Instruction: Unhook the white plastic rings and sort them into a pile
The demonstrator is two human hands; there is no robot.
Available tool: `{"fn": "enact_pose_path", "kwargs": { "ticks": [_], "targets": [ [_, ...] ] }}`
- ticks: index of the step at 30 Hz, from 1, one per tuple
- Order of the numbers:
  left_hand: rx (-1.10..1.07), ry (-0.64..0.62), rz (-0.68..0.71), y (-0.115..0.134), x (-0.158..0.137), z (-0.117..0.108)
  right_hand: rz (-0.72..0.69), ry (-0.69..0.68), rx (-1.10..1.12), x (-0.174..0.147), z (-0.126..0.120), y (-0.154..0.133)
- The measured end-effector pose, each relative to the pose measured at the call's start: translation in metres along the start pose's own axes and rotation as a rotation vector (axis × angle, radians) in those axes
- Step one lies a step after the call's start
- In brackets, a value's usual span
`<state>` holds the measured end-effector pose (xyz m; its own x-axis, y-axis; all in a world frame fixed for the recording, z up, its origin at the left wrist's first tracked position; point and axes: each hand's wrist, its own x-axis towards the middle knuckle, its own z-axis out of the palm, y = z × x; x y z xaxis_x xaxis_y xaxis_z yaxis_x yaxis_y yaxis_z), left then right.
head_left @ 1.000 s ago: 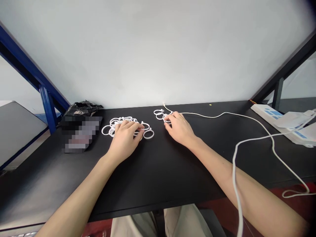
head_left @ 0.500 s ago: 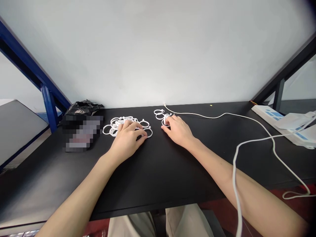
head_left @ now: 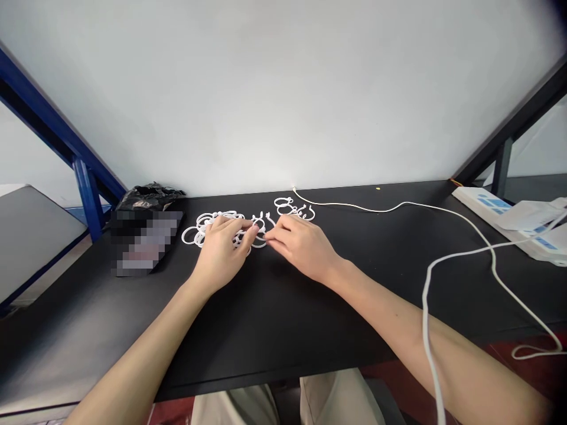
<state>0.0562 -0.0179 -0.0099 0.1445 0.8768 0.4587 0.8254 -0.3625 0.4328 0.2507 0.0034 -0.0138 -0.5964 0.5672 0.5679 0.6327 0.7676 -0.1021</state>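
My left hand point(head_left: 222, 248) rests over a pile of white plastic curtain rings point(head_left: 189, 235), its thumb and fingertips pinched on one curtain ring point(head_left: 258, 222) at the pile's right side. Right beside it, my right hand point(head_left: 306, 247) is closed in a pinch on another white curtain ring point(head_left: 270, 218), whose knobbed end sticks up above the fingers. The rest of that ring is hidden by the hand. Behind my right hand lies a smaller group of rings point(head_left: 283, 203), at least one of them with its ends apart.
A crumpled black plastic bag point(head_left: 148, 198) and a blurred-out dark item point(head_left: 148, 242) lie left on the black table point(head_left: 266, 330). A white cable point(head_left: 376, 210) runs rightward past a white power strip point(head_left: 487, 206) and across my right forearm. A pale wall point(head_left: 283, 106) stands behind.
My right hand has moved left from the smaller group to beside my left hand and now pinches a ring from the pile. A ring stays behind in the smaller group.
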Motion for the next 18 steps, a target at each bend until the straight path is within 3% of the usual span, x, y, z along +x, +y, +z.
{"fn": "enact_pose_path", "kwargs": {
  "ticks": [3, 7, 13, 18],
  "targets": [
    [-0.018, -0.007, -0.027, 0.0004, 0.0003, -0.0021, -0.046, 0.035, 0.066, -0.0006, 0.001, -0.0083],
    [0.046, -0.036, 0.011, -0.0015, -0.0002, 0.0001, 0.09, 0.095, 0.229, -0.0012, -0.0008, -0.0102],
    [0.105, -0.049, 0.094, -0.006, -0.0021, 0.0043, 0.171, -0.039, 0.5, -0.0031, 0.0015, -0.0061],
    [0.091, -0.083, 0.08, -0.0044, -0.002, 0.0032, 0.18, -0.042, 0.578, -0.0032, 0.0025, -0.0075]
  ]
}}
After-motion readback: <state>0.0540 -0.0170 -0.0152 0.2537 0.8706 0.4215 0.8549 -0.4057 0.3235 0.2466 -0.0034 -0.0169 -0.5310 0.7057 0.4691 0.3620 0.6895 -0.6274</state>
